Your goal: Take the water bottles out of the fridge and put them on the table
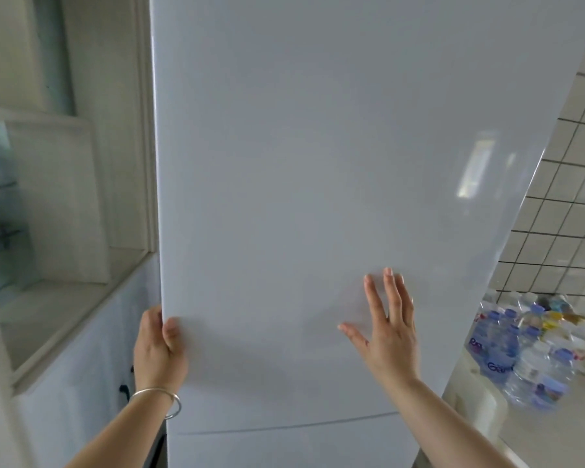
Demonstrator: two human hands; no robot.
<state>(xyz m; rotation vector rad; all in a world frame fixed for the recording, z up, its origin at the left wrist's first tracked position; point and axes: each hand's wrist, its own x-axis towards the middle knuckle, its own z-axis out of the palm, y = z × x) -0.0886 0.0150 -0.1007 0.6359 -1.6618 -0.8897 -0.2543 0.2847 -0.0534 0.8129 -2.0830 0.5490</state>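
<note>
A tall white fridge door (318,163) fills most of the view. My left hand (159,346) grips the door's left edge, thumb on the front face and fingers wrapped behind it. My right hand (385,329) lies flat against the door's front with fingers spread and straight. Several clear water bottles (520,352) with blue caps and labels stand on the table (554,430) at the lower right. The inside of the fridge is hidden behind the door.
A window recess with a pale sill (68,309) lies to the left, with a white cabinet (81,383) below it. A tiled wall (571,214) rises at the right behind the bottles. The lower fridge door (284,447) starts beneath a thin seam.
</note>
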